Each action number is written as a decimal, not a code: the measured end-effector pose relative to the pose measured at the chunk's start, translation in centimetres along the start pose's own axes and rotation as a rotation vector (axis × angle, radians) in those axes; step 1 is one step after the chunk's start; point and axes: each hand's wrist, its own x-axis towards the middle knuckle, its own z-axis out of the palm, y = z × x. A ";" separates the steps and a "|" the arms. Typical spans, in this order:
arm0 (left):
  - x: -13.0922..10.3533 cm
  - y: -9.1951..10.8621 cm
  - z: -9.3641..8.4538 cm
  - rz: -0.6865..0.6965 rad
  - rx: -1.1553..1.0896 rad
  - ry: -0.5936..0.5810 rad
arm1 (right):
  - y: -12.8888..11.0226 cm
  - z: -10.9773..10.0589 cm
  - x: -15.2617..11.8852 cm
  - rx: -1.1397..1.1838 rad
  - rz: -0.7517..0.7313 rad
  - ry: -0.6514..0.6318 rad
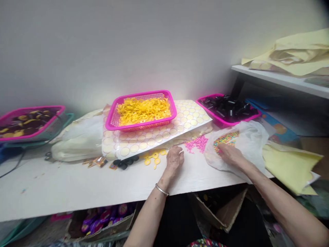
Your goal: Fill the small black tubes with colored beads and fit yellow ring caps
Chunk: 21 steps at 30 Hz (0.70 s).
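Observation:
My left hand (175, 157) rests on the white table with its fingers curled in; whatever they hold, if anything, is hidden. Several yellow ring-shaped pieces (155, 155) lie just left of it, and a scatter of small pink beads (196, 144) is to its right. My right hand (230, 154) reaches into an open white plastic bag (253, 137). Its fingers are drawn together at the small multicoloured beads (227, 138) in the bag, the tips partly hidden. Black round pieces (125, 162) lie farther left on the table.
A pink basket of yellow pieces (145, 109) stands on sheets printed with circles (151, 137). Another pink basket (223, 122) holds black pieces, and one at far left (58, 113) holds dark and yellow pieces. Cardboard boxes (120, 226) sit below; a shelf (280, 77) juts in at right.

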 end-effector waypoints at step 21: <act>-2.8 -10.6 -8.7 -0.745 0.453 0.453 | 1.6 1.5 -0.6 0.455 -0.115 0.339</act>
